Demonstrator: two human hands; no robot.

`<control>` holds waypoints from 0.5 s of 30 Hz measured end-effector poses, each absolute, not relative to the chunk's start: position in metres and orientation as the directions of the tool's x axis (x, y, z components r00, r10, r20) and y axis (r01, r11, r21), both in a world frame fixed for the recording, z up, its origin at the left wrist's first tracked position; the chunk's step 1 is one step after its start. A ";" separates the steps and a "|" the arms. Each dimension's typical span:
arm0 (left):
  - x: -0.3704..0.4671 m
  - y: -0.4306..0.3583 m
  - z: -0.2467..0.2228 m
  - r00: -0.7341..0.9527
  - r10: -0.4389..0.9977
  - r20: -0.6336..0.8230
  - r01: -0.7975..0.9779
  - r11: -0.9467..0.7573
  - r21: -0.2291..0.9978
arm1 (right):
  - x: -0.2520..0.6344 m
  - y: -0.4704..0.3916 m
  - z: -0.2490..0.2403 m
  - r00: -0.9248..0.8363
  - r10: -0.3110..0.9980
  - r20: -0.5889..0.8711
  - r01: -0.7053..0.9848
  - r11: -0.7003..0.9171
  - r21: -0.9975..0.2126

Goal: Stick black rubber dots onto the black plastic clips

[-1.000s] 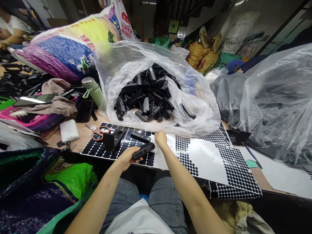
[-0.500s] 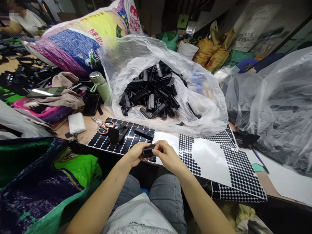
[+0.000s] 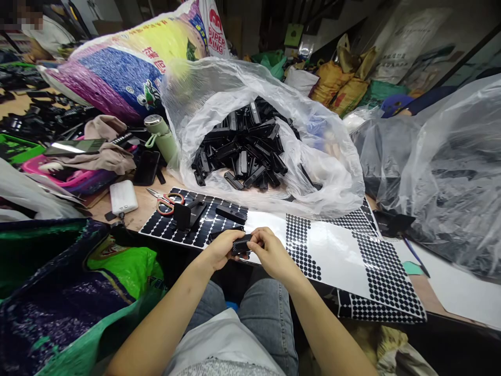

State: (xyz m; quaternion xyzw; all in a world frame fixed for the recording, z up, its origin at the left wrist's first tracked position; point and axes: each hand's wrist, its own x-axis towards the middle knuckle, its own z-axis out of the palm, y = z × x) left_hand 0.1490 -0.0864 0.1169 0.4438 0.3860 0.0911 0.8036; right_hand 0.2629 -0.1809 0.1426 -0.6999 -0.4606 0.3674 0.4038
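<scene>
At the table's front edge, my left hand (image 3: 222,249) grips a small black plastic part (image 3: 241,244) with a textured face. My right hand (image 3: 266,249) is closed at the part's right end, fingertips pinched against it; whether a small sticker is between them is hidden. Beneath and beyond my hands lies a sheet of black stickers (image 3: 156,223), with another black part (image 3: 230,214) resting on it. A black stand (image 3: 188,216) and red-handled scissors (image 3: 170,202) sit further left. Partly peeled sheets of round black stickers (image 3: 303,245) spread to the right.
A clear plastic bag (image 3: 332,180) full of black parts (image 3: 245,146) stands behind the sheets. On the left are a white power bank (image 3: 123,197), a phone (image 3: 146,168), a green bottle (image 3: 160,137) and a pink basket (image 3: 37,166). Another person (image 3: 49,34) sits at far left.
The black part has shifted slightly right and tilted in my hands. Another dark piece now shows on the sheet just behind my left hand. The person at far left has moved an arm.
</scene>
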 end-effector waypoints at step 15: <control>0.142 -0.074 0.114 0.630 0.610 -0.480 0.255 0.421 0.870 | 0.260 -0.180 0.117 0.571 0.820 0.024 0.471 -0.304 -0.828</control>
